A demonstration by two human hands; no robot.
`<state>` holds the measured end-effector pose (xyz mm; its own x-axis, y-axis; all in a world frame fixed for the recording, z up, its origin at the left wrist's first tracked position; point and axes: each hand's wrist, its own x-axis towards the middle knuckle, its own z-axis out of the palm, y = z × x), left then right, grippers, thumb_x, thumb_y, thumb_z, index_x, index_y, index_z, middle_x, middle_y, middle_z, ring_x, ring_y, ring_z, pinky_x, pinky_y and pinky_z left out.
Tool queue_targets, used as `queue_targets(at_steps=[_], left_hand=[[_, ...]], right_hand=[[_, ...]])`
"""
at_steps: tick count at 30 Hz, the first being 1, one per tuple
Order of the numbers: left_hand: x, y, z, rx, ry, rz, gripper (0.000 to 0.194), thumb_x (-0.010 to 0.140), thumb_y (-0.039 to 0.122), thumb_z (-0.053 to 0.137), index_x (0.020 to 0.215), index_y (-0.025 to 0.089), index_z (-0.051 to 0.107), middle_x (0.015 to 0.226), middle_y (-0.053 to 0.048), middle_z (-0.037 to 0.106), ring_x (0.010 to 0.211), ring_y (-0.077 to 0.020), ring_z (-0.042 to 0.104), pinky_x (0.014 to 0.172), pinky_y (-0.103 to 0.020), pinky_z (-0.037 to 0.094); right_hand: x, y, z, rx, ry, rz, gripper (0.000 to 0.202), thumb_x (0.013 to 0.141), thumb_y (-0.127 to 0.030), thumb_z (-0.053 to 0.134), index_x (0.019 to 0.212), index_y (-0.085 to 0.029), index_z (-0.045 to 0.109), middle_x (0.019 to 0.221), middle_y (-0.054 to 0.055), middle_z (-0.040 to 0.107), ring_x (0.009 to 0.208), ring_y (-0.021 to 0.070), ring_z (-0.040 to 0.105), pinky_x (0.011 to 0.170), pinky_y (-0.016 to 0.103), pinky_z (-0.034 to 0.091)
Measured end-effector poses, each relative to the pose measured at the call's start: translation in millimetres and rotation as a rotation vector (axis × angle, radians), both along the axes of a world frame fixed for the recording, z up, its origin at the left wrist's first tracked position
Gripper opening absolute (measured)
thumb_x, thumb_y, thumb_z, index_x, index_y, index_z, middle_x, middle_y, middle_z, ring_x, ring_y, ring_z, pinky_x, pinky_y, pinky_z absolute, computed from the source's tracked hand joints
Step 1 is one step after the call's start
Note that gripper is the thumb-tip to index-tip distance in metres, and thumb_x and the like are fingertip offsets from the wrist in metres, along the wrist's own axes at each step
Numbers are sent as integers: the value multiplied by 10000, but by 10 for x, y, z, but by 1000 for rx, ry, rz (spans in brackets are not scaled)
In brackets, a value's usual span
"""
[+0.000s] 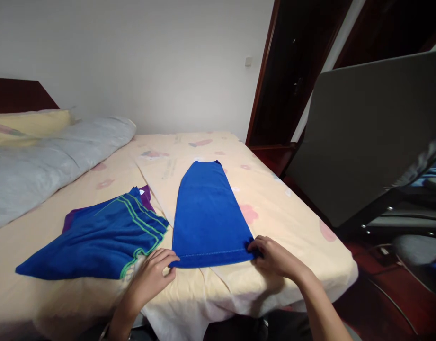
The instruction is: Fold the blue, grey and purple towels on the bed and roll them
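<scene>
A plain blue garment point(207, 213) lies flat and folded on the bed, its stitched hem toward me and its narrower end pointing at the wall. The near left corner of the hem is pinched between the thumb and fingers of my left hand point(154, 272). At the near right corner, my right hand point(274, 255) has its fingers closed on the same hem. Left of this piece rests a crumpled blue garment with green trim point(107, 237), close to my left wrist. Some purple cloth point(146, 198) with a small white tag shows from beneath it.
The bed's patterned yellow sheet point(303, 227) hangs over the front edge. A rolled grey quilt point(57, 161) and a yellow pillow point(33, 125) lie at the left. To the right stand a dark upright panel point(367, 123) and a dark door point(292, 71); a cable crosses the floor.
</scene>
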<state>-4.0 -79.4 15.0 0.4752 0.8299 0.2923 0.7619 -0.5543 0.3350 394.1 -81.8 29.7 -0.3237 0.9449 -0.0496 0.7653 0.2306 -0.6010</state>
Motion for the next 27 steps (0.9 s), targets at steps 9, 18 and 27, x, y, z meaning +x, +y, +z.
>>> queue_targets(at_steps=[9, 18, 27], left_hand=[[-20, 140, -125, -175, -279, 190, 245, 909, 334, 511, 1063, 249, 681, 1004, -63, 747, 921, -221, 690, 855, -331, 533], [90, 279, -209, -214, -401, 278, 393, 908, 453, 522, 1218, 213, 546, 702, 31, 646, 649, -145, 656, 642, -237, 505], [262, 232, -243, 75, -27, 466, 274, 950, 324, 454, 1158, 206, 586, 778, -27, 729, 763, -204, 702, 740, -308, 466]], right_hand=[[0, 135, -6, 38, 105, -236, 254, 896, -287, 470, 1004, -203, 684, 971, 68, 731, 890, 243, 668, 768, 301, 465], [-54, 276, -244, 46, 15, -354, 273, 941, -371, 472, 1133, -240, 615, 933, 76, 729, 842, 255, 684, 705, 294, 444], [-4, 227, -236, 60, -18, -372, 228, 947, -355, 482, 1118, -279, 613, 895, 42, 724, 806, 235, 677, 664, 266, 427]])
